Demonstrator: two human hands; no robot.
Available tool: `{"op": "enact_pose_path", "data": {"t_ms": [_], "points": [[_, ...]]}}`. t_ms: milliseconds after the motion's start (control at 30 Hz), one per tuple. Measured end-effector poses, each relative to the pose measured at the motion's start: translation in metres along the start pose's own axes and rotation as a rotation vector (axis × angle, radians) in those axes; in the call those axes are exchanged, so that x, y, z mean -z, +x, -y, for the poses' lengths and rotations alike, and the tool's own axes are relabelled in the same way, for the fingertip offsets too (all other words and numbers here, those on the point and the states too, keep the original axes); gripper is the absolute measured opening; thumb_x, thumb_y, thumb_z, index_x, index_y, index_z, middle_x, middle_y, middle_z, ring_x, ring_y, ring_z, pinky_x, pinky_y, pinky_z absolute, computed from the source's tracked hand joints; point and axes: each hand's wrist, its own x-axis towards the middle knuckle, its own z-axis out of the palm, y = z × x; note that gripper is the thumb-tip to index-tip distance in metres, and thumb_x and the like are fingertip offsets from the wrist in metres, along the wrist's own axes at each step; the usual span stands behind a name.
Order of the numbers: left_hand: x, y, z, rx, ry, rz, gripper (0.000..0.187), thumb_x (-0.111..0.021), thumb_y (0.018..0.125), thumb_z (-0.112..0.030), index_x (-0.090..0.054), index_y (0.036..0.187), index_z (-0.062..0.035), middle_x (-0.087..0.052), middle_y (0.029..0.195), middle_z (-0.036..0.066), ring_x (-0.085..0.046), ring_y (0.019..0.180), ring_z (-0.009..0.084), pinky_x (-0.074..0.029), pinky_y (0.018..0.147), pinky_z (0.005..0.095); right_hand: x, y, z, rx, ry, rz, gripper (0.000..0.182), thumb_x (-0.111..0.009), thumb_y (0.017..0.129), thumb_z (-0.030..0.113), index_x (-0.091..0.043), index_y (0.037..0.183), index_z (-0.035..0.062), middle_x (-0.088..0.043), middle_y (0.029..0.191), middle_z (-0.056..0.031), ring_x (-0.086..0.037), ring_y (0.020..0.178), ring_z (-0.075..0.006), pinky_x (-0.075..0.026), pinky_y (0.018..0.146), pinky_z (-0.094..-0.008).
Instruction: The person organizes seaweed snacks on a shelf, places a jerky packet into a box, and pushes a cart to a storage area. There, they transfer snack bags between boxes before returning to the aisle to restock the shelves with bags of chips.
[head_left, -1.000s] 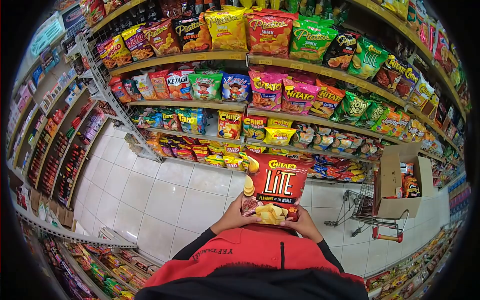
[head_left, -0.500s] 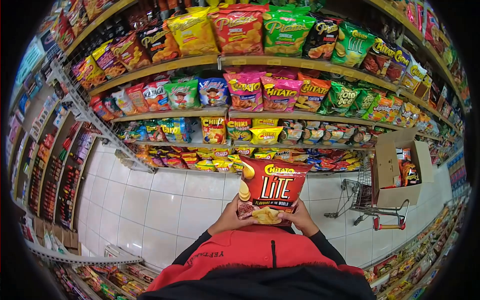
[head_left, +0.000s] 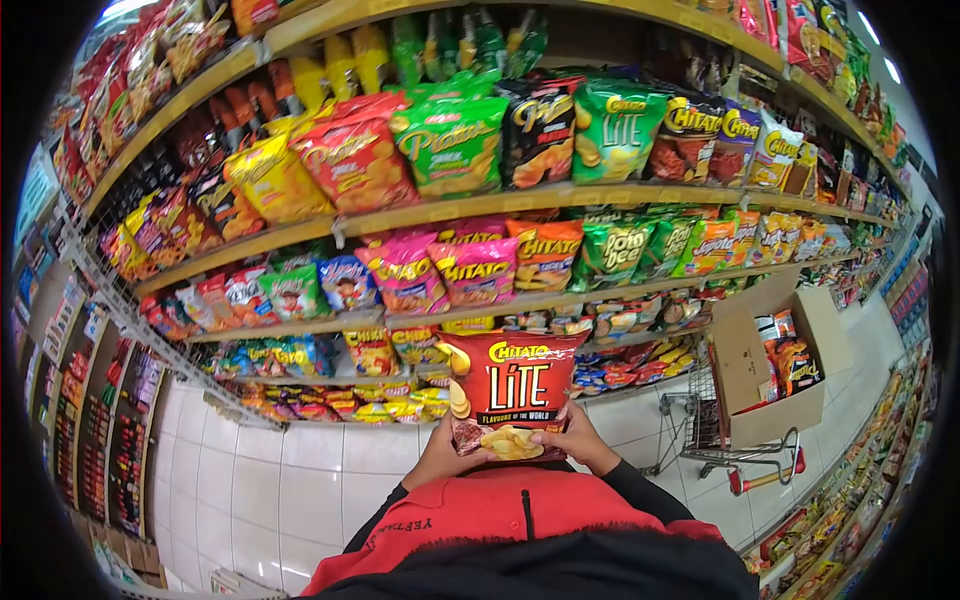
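A dark red bag of Chitato Lite chips [head_left: 516,378] is held upright in front of my chest, its printed front facing me. My left hand [head_left: 446,452] grips its lower left edge. On the lower right, my right hand [head_left: 578,440] holds it with the thumb pressed on the front. The fingers behind the bag are hidden. Beyond it stand shelves of snacks, with a green Chitato Lite bag [head_left: 616,130] on the upper row and pink Chitato bags [head_left: 474,270] one row below.
To the right stands a shopping cart [head_left: 745,458] carrying an open cardboard box [head_left: 740,370] with snack bags [head_left: 790,360] inside. Shelves of small goods [head_left: 85,400] line the left side. More packets [head_left: 830,520] fill a shelf at the lower right. White tiles [head_left: 310,470] cover the floor.
My view has tilted up and turned right, so the shelves appear lower and the upper rows larger. Both hands keep hold of the chip bag, which sits slightly further left and lower in view.
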Motion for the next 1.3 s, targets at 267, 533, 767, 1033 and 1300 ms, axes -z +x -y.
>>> {"op": "enact_pose_path", "data": {"t_ms": [267,533,767,1033,1300], "points": [[-0.042,0.086,0.002,-0.073,0.074,0.039,0.083,-0.082,0.064,-0.012,-0.031,0.129,-0.0019,-0.052,0.117,0.009,-0.052,0.108,0.0172,-0.042,0.092,0.0317,0.075,0.019,0.017,-0.039,0.024,-0.082,0.067,-0.079,0.068,0.010,-0.040,0.123,0.0038,-0.053,0.117,-0.0063,-0.051,0.107,-0.0137,-0.042,0.091,-0.0301],[-0.068,0.157,-0.024,-0.153,0.025,-0.023,0.069,-0.082,0.065,-0.015,-0.038,0.118,-0.0016,-0.055,0.105,0.008,-0.056,0.097,0.0144,-0.046,0.084,0.0288,0.144,0.033,0.046,0.105,0.092,0.031,0.078,-0.074,0.070,-0.002,-0.027,0.132,0.0079,-0.043,0.122,-0.0080,-0.051,0.109,-0.0189,-0.050,0.083,-0.0304],[-0.093,0.202,-0.044,-0.202,-0.016,0.031,0.079,-0.081,0.065,-0.011,-0.030,0.125,-0.0022,-0.055,0.103,0.008,-0.056,0.096,0.0147,-0.046,0.084,0.0291,0.166,0.037,0.071,0.124,0.123,-0.083,0.077,-0.071,0.070,-0.007,-0.028,0.133,0.0068,-0.052,0.104,-0.0029,-0.054,0.094,-0.0117,-0.050,0.081,-0.0275],[-0.091,0.228,-0.064,-0.266,-0.214,0.380,0.096,-0.079,0.068,-0.013,-0.015,0.139,-0.0054,-0.041,0.128,0.009,-0.044,0.116,0.0173,-0.036,0.098,0.0338,0.190,0.057,0.073,0.123,0.571,-0.224,0.045,-0.062,0.082,0.004,-0.042,0.123,0.0076,-0.054,0.089,-0.0008,-0.060,0.084,-0.0151,-0.055,0.075,-0.0413],[-0.055,0.257,-0.077,-0.287,-0.346,0.451,0.086,-0.074,0.072,-0.007,-0.020,0.139,-0.0083,-0.047,0.128,0.017,-0.058,0.103,0.0236,-0.046,0.088,0.0338,0.239,0.083,0.169,0.483,0.507,-0.268,0.056,-0.063,0.084,0.028,-0.037,0.129,0.0050,-0.052,0.122,-0.0098,-0.054,0.109,-0.0260,-0.046,0.092,-0.0439]]}}
